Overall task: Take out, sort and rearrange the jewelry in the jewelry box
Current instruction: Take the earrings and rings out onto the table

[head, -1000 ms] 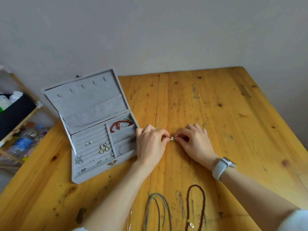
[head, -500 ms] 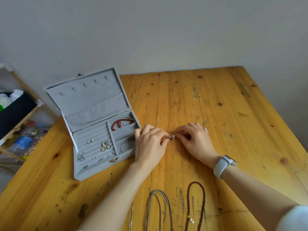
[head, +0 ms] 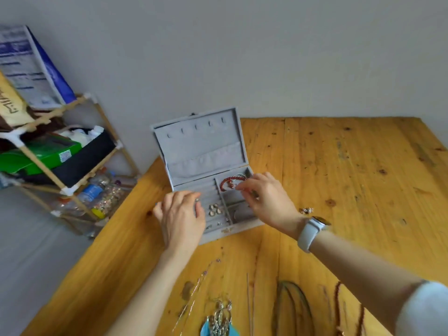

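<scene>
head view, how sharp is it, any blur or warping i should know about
Head view: soft, even light with no hard shadows or glare. The jewelry box at centre is fairly sharp. The left hand and right hand look slightly smeared. The necklaces along the bottom edge are blurred. Wide-angle distortion makes the table edges splay and the shelf lean.

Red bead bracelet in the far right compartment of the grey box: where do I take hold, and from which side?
Pinch the red bead bracelet at its left arc, coming straight down from above. It lies flat in the grey velvet jewelry box, whose compartment walls block a sideways approach. The left arc shows clear; the right hand covers the other end, fingertips pinched close to it. The left hand rests over the ring rows.
</scene>
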